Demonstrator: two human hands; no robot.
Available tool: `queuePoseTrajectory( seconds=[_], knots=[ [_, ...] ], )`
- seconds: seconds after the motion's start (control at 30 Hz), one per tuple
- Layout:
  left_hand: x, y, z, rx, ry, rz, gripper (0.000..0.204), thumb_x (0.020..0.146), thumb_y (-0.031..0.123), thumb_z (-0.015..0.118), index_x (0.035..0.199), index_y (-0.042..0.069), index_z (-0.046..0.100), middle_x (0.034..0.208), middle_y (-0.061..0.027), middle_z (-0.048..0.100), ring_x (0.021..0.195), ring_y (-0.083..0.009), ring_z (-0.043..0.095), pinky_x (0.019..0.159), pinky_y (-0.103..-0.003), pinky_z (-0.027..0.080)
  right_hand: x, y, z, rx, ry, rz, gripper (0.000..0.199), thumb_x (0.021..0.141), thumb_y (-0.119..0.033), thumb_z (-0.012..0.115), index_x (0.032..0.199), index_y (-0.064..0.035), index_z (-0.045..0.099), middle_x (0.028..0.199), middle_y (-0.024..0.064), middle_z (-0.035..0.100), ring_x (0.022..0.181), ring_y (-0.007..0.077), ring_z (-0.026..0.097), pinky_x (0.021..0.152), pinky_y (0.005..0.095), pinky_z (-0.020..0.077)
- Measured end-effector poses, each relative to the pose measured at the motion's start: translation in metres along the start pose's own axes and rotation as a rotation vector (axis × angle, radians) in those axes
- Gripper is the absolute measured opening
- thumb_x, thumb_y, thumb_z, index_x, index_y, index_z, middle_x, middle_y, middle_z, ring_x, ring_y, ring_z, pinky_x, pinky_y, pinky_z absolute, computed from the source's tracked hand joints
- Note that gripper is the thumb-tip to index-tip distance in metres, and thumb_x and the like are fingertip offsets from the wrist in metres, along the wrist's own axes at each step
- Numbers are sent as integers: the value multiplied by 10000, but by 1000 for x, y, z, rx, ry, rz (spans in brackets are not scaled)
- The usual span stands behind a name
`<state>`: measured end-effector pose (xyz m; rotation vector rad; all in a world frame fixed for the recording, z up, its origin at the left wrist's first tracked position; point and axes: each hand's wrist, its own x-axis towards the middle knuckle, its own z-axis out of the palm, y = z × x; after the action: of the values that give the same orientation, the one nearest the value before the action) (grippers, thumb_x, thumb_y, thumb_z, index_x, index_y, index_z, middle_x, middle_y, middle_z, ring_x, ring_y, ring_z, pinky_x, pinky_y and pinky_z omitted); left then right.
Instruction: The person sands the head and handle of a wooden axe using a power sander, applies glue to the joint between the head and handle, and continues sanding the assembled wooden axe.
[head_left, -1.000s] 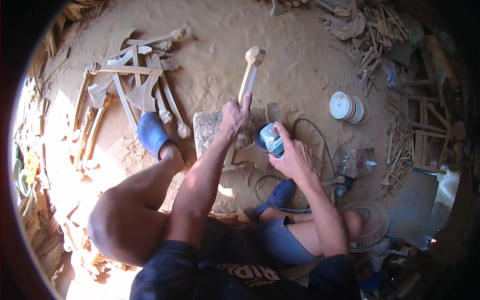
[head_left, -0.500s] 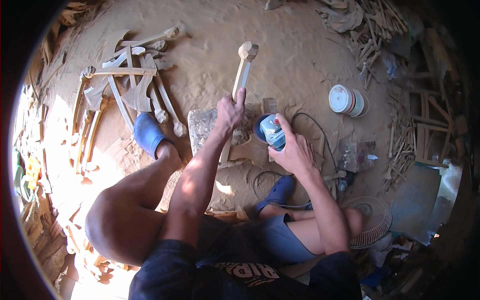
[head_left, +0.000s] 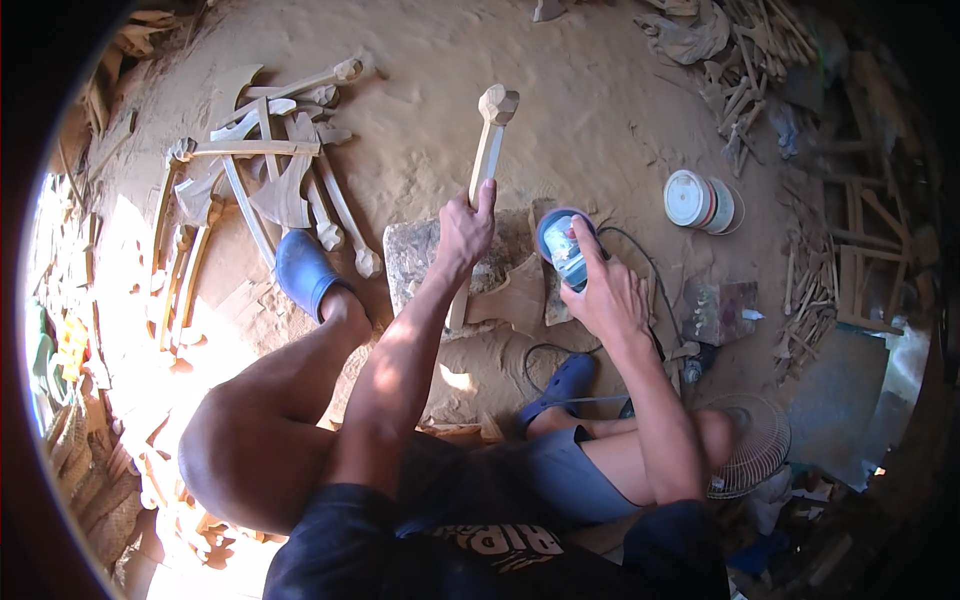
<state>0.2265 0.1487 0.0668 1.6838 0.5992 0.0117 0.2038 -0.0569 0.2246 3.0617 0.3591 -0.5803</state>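
The left hand (head_left: 466, 226) is wrapped around the shaft of a wooden axe carving (head_left: 490, 175), fingers curled tight and thumb up along the handle; the knobbed end points toward twelve o'clock, the blade end (head_left: 515, 297) lies on a stone block (head_left: 420, 255) at the centre of the sawdust floor (head_left: 600, 120); the right hand (head_left: 603, 292) clamps over a blue angle grinder (head_left: 563, 245), fingers pressed together across its body, its disc just beside the blade at about three o'clock of the block. To sand well, I judge the carving should stay braced flat on the block, the disc meeting the wood lightly and moving steadily; the cable (head_left: 640, 262) kept behind the wrist. Finished carvings (head_left: 270, 180) lie at ten o'clock; a tape roll (head_left: 690, 198) at two.
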Motion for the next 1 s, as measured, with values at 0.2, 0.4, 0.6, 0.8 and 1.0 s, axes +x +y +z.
queuePoseTrajectory(
  seconds=[0.2, 0.4, 0.6, 0.8, 1.0],
  knots=[
    [16, -7, -21, -461, -27, -130, 309, 1061, 316, 656, 1015, 12, 625, 679, 11, 543, 600, -122, 611, 561, -315, 495, -21, -14, -10, 275, -32, 7, 948, 841, -228, 827, 1673, -240, 372, 1118, 348, 742, 992, 529, 734, 830, 631, 587],
    [32, -26, -33, -226, 152, 3, 329, 928, 251, 672, 887, -75, 670, 682, -92, 645, 627, -164, 604, 618, -380, 509, -32, -29, 32, 375, -24, -196, 951, 827, -226, 836, 1667, -188, 390, 1130, 348, 740, 1028, 523, 733, 898, 596, 591],
    [23, -14, -26, -181, 182, 56, 320, 940, 251, 669, 882, -64, 667, 653, -81, 628, 625, -158, 597, 608, -377, 500, -35, -43, 42, 301, -75, -188, 957, 862, -263, 810, 1691, -255, 331, 984, 332, 757, 954, 535, 744, 860, 637, 583],
    [18, -8, -31, -144, 197, 84, 348, 961, 288, 672, 900, -54, 657, 639, -29, 572, 592, -119, 548, 558, -358, 462, -35, -53, 34, 244, -148, -157, 954, 876, -284, 810, 1690, -274, 311, 1003, 338, 756, 966, 547, 741, 871, 656, 575],
    [19, -10, -30, -133, 207, 57, 342, 944, 263, 680, 866, -70, 661, 644, -91, 617, 623, -146, 590, 597, -371, 497, -36, -57, 38, 244, -169, -156, 971, 877, -291, 817, 1697, -288, 298, 1020, 343, 753, 994, 553, 739, 897, 658, 570]
  ],
)
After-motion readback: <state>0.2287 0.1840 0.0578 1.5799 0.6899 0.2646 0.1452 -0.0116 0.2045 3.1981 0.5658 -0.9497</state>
